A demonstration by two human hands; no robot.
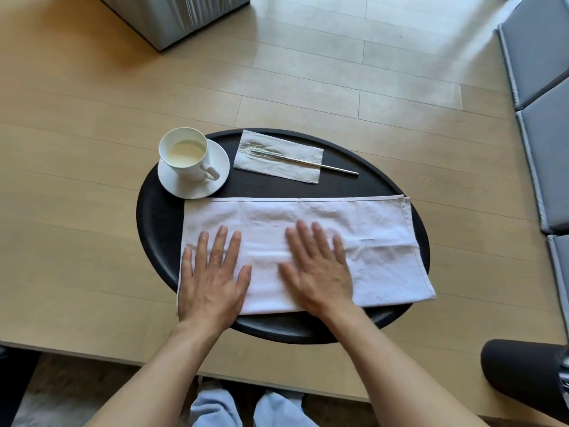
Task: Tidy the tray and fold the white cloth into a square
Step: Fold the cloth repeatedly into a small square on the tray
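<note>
A black oval tray (154, 217) lies on the wooden table. The white cloth (375, 238) is spread across the tray's near half as a long folded rectangle, its right end reaching past the rim. My left hand (212, 275) lies flat on the cloth's left end, fingers spread. My right hand (317, 269) presses flat on the cloth near its middle. Neither hand grips anything. At the tray's far left stands a white cup (186, 154) of pale liquid on a saucer (220, 167). A paper napkin (277, 157) with a metal fork (326, 165) on it lies at the far side.
The wooden table (77, 180) reaches all around the tray. A grey upholstered block (172, 16) stands at the far left. Grey cushions (545, 87) line the right edge. A dark rounded object (523, 374) sits at the near right corner. My knees show below the table's edge.
</note>
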